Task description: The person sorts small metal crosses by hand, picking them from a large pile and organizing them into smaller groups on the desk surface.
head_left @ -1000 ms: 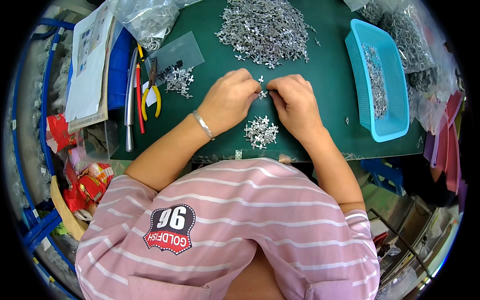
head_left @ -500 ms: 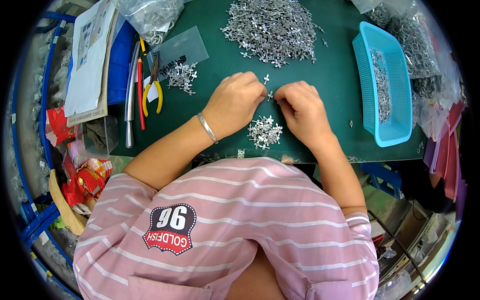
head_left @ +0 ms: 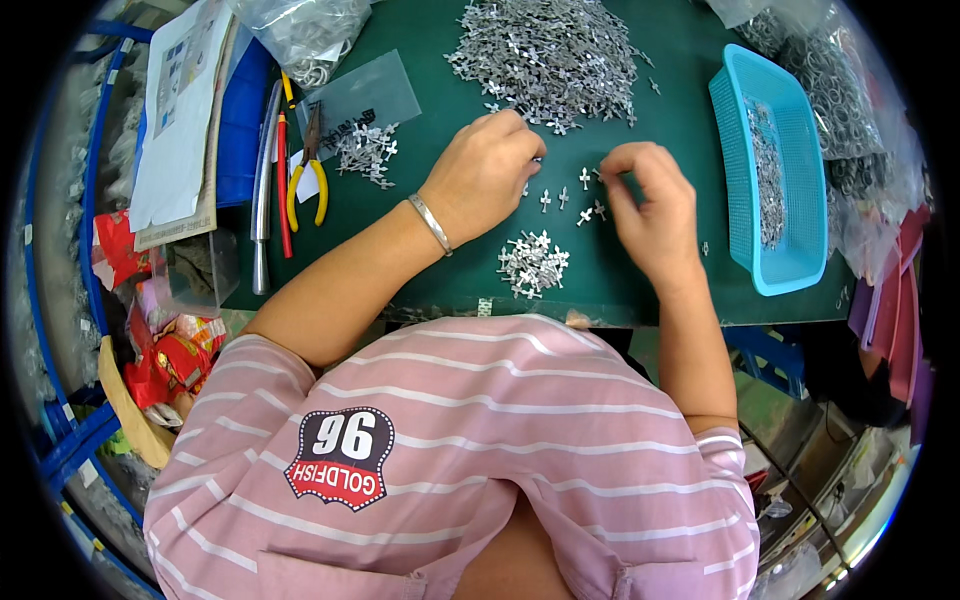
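Observation:
My left hand (head_left: pixel 487 170), with a silver bangle (head_left: pixel 430 224) at its wrist, is closed, and a bit of a small silver cross-shaped metal piece shows at its fingertips. My right hand (head_left: pixel 655 215) is curled with finger and thumb close together; a sliver of metal shows beside its index fingertip, too little to tell whether it is held. Between the hands several loose crosses (head_left: pixel 585 178) lie spread on the green tabletop (head_left: pixel 440 290). Nearer me is a small heap of crosses (head_left: pixel 533 265). A large pile of them (head_left: pixel 545 60) lies beyond the hands.
A turquoise basket (head_left: pixel 735 180) with small metal pieces stands at right, beside bags of rings (head_left: pixel 825 95). At left lie yellow-handled pliers (head_left: pixel 321 195), a red pencil-like stick (head_left: pixel 283 190), a metal rod (head_left: pixel 262 200), a clear plastic sheet (head_left: pixel 385 85) and another small heap of crosses (head_left: pixel 368 152).
My hands have moved apart, the right one going right and the left slightly up. Several single crosses now show between them, where two showed before.

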Motion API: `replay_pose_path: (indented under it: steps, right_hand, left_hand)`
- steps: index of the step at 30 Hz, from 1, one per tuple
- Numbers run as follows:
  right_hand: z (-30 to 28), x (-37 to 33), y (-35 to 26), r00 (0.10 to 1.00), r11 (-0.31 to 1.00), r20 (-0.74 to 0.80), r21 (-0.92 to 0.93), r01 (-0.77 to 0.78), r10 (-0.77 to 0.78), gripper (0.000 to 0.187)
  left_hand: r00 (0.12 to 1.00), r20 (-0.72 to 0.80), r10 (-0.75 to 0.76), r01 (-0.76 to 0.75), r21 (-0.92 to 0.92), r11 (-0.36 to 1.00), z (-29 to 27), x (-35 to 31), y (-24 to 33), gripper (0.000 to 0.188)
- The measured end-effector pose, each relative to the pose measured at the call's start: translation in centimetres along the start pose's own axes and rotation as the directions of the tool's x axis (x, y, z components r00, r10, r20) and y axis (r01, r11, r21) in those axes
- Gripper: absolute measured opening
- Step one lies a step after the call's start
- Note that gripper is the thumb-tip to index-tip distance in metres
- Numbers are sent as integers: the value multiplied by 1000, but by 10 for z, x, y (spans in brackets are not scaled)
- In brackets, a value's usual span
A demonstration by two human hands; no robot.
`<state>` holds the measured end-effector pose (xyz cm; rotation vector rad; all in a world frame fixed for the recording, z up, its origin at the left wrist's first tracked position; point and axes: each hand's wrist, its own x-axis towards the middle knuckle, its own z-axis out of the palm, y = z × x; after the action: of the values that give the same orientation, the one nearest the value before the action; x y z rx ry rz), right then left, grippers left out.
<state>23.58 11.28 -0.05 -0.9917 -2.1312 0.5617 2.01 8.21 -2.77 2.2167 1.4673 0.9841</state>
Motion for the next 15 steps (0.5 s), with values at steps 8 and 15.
replay_pose_path:
  steps: [8,15]
  right_hand:
    - [6,-6,4,993,993,106,-106,58,-46,17]
    - [-3,-11,9,998,999,54,-42,24,-22,16]
  left_hand:
    - [997,80,-16,18,-15,1000,-5,0,6,12]
    - [999,23,-46,48,-106,993,-22,-10,4,7]
